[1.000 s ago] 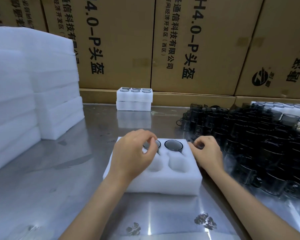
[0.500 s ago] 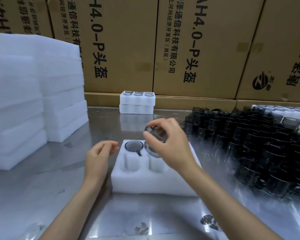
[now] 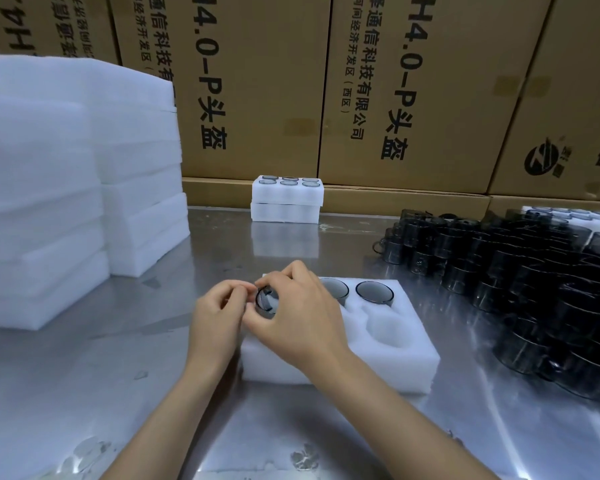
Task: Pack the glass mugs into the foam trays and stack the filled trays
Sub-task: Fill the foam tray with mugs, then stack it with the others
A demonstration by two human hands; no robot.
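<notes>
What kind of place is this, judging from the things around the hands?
Most likely a packing station in a warehouse or small factory. Printed cardboard cartons stand along the back, white foam trays are stacked on the metal table, and many dark glass mugs wait beside the tray being filled.

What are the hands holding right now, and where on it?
The right hand grips a dark smoked-glass mug by its rim and side, over the white foam tray. The left hand pinches at the mug's left edge; exact contact is unclear.

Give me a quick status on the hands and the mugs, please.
Right hand grips smoky glass mug, tilted over white foam tray. Left hand pinches its rim. Two mugs seated; nothing blocking.
</notes>
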